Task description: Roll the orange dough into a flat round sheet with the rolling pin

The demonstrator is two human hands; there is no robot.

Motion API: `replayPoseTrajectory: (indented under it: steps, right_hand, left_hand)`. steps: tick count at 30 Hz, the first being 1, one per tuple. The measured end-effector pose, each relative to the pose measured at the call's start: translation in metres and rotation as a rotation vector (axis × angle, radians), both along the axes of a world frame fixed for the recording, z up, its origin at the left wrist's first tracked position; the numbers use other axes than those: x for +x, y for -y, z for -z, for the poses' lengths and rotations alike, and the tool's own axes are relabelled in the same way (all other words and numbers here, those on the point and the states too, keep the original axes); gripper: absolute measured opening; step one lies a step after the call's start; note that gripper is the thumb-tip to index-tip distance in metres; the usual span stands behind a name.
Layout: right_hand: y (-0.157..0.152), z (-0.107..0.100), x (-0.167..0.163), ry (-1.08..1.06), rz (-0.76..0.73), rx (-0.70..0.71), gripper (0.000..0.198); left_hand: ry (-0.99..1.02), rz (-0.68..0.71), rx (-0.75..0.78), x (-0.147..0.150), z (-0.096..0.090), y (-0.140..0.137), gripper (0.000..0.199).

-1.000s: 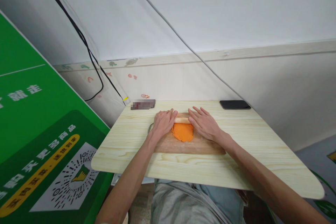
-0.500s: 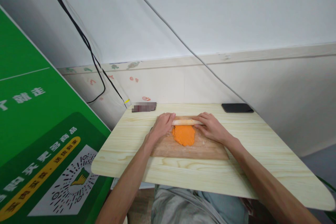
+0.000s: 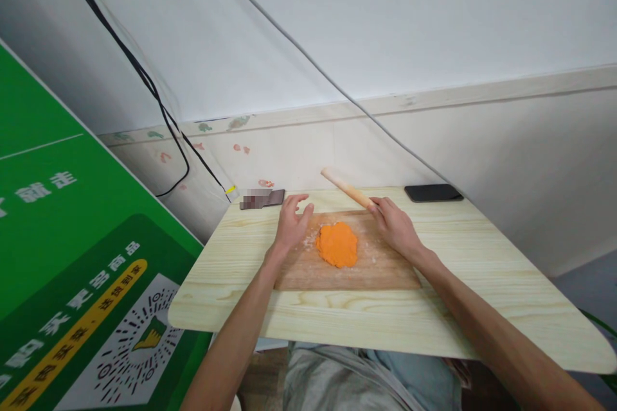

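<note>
A flat, ragged-edged round of orange dough (image 3: pixel 337 244) lies on a wooden cutting board (image 3: pixel 385 278), with white flour specks around it. My right hand (image 3: pixel 393 225) grips one end of a wooden rolling pin (image 3: pixel 346 187), which is raised and slants up to the left, off the dough. At the board's left edge, my left hand (image 3: pixel 292 221) holds nothing, its fingers and thumb apart. It touches neither the dough nor the pin.
The board rests on a pale wood-grain table (image 3: pixel 482 270). A black phone (image 3: pixel 434 192) lies at the back right, and a dark flat object (image 3: pixel 276 198), partly blurred, at the back left. A green printed panel (image 3: pixel 96 231) stands left; black cables (image 3: pixel 144 74) hang by the wall.
My left hand has let go of the rolling pin and opened. My right hand has lifted the pin off the dough, its free end now pointing up and left.
</note>
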State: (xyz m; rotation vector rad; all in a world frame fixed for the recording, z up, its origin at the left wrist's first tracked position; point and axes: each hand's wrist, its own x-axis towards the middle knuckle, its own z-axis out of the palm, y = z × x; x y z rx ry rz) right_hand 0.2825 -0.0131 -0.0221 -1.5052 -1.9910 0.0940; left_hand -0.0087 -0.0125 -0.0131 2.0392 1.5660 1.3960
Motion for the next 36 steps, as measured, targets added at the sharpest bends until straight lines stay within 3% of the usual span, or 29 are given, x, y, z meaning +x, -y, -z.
replayPoseTrajectory:
  steps: [6, 11, 16, 23, 30, 36]
  right_hand:
    - [0.005, 0.0, -0.006, -0.001, 0.025, -0.006, 0.042]
    - [0.01, -0.005, -0.008, 0.049, 0.026, -0.049, 0.042]
    - [0.007, -0.003, -0.008, 0.06, 0.034, -0.052, 0.038]
    - [0.008, -0.004, -0.008, 0.063, 0.037, -0.055, 0.035]
    - [0.01, -0.006, -0.009, 0.066, 0.027, -0.058, 0.036]
    - [0.011, -0.008, -0.01, 0.065, 0.015, -0.062, 0.037]
  left_hand:
    - [-0.209, 0.456, -0.053, 0.019, -0.015, 0.028, 0.026]
    - [-0.43, 0.612, -0.126, 0.033, -0.014, 0.042, 0.04]
    - [-0.631, 0.61, -0.152, 0.037, -0.009, 0.046, 0.053]
    - [-0.67, 0.599, -0.131, 0.043, -0.012, 0.047, 0.049]
    - [-0.501, 0.621, -0.14, 0.039, -0.015, 0.044, 0.048]
    - [-0.242, 0.489, -0.178, 0.011, -0.011, 0.024, 0.036]
